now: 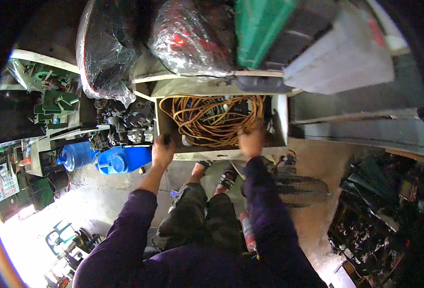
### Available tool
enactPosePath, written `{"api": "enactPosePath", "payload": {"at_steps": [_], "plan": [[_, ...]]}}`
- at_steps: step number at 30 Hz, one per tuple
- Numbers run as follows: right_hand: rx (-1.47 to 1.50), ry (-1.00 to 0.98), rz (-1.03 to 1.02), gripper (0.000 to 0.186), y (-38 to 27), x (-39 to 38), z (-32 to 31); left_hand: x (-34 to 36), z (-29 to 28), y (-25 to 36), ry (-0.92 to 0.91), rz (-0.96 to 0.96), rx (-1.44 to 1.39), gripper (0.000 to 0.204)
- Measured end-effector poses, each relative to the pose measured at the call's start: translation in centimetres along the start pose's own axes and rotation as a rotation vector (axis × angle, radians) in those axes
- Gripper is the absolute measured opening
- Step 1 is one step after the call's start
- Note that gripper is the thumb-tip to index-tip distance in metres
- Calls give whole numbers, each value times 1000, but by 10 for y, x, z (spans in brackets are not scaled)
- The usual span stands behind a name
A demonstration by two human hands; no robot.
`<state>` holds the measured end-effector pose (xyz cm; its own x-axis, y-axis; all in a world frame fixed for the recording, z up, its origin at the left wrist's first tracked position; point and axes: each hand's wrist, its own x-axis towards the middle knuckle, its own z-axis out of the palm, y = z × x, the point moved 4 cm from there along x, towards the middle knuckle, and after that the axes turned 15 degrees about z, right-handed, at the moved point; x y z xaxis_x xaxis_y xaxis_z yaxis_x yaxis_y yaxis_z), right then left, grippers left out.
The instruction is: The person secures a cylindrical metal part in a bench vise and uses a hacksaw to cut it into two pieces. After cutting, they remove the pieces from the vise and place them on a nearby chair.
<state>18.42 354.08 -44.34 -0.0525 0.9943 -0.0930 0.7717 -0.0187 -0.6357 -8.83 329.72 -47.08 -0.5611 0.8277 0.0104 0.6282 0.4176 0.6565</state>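
A pulled-out wooden drawer [282, 120] holds a loose coil of orange cord [212, 120], with small dark and metallic items partly showing beneath it. At the drawer's front left corner, my left hand [164, 150] is closed over the edge. My right hand [251, 143] is over the right part of the drawer's front, against the near right side of the coil. Motion smears its fingers, so whether it grips the cord cannot be made out.
Plastic-wrapped items [188, 41], a green object [262, 31] and a white box [341, 60] sit above the drawer. Left are metal parts [125, 122] and a blue jug [123, 160]. A tire [298, 189] and a red cylinder [248, 233] are on the floor.
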Motion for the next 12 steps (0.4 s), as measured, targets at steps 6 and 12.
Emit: {"api": "enactPosePath", "payload": {"at_steps": [6,12], "plan": [[497,-897,356,35,-15,-185,-45,-102,71,59,-401,-507,-577,44],[222,-712,189,32,41,-234,-55,-81,94,90,239,-732,-822,50]]}}
